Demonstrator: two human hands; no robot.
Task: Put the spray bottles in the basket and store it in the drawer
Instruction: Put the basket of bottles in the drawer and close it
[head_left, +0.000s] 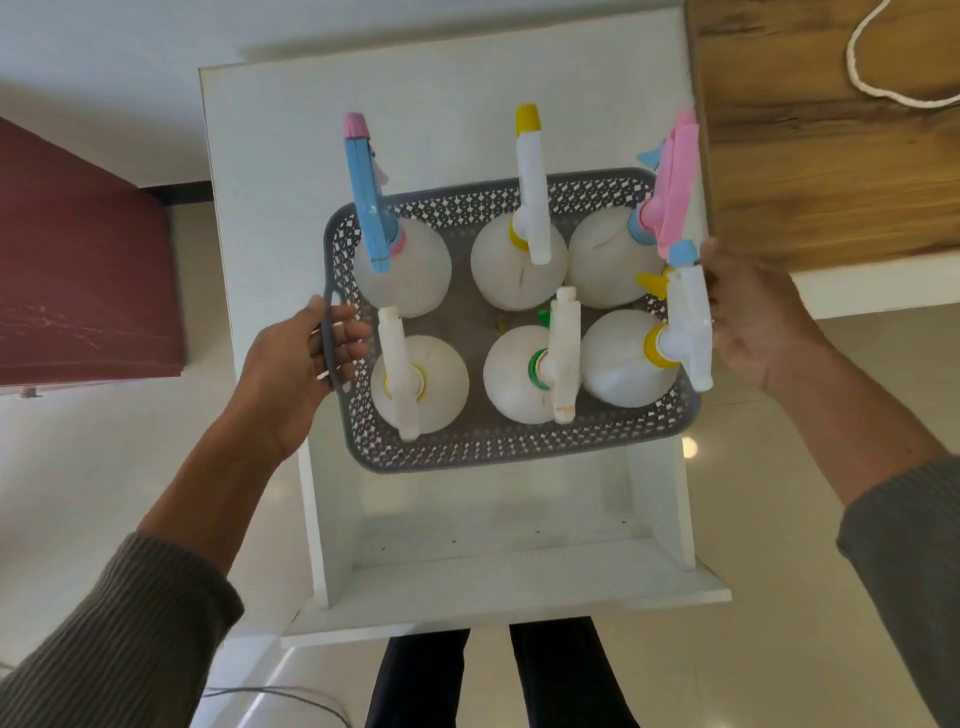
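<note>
A grey perforated basket (498, 447) holds several white spray bottles standing upright, among them one with a blue sprayer (366, 192), one with a yellow tip (531, 182) and one with a pink sprayer (675, 176). My left hand (306, 358) grips the basket's left handle. My right hand (748, 317) holds its right side, where the rim is hidden behind a bottle. The basket hangs partly over the white cabinet top (275, 156) and partly over the open white drawer (498, 561) below.
A wooden tabletop (831, 156) with a white cord (872, 88) lies right of the cabinet. A dark red piece of furniture (78, 260) stands at the left. My legs (498, 675) are just in front of the drawer. A thin cable lies on the tiled floor (280, 696).
</note>
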